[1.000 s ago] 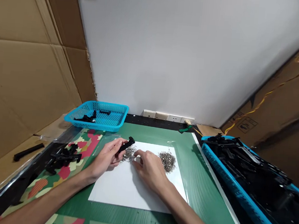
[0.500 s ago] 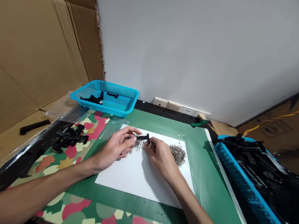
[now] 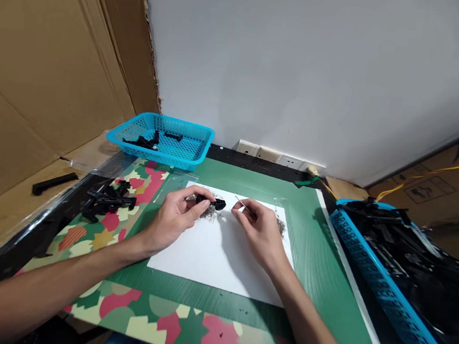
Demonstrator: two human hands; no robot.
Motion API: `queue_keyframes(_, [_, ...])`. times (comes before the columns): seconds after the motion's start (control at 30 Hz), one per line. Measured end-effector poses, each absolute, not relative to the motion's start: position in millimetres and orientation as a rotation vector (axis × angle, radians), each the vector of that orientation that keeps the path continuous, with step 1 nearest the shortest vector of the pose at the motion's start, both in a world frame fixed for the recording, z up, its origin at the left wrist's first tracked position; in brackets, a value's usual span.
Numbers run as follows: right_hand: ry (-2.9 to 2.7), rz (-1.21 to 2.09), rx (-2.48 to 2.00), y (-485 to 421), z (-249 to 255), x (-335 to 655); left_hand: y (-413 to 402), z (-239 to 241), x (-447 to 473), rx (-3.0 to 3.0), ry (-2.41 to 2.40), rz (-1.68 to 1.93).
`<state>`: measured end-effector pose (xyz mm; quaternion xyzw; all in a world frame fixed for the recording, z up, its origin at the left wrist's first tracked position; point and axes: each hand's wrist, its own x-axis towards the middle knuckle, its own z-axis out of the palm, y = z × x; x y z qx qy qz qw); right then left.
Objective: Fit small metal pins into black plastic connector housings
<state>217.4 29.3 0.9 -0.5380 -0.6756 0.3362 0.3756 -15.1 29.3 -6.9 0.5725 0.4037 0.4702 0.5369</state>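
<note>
Green mat (image 3: 310, 264) under a white sheet (image 3: 214, 256), cardboard walls either side; left hand (image 3: 175, 218) pinches a small black plastic part (image 3: 209, 202) at the sheet's 12 o'clock edge, over a heap of tiny metal springs (image 3: 210, 213); right hand (image 3: 262, 231) pinches a thin metal pin (image 3: 240, 202), just apart from the part; risks, as judged: pin slips from the fingertips and is lost among the springs; a wrist brushes the heap and scatters it toward the black parts (image 3: 108, 201) at 9 o'clock
</note>
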Motion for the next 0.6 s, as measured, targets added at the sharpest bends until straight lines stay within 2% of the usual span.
queue_keyframes(0.33, [-1.549,1.142,-1.172,14.9,14.5,205.3,16.6,0.6,-8.9,1.778,1.014,1.057])
queue_keyframes(0.6, [-1.555,1.178,-1.106,9.2,15.2,198.7,13.0,0.8,-7.9,1.737,0.924,1.007])
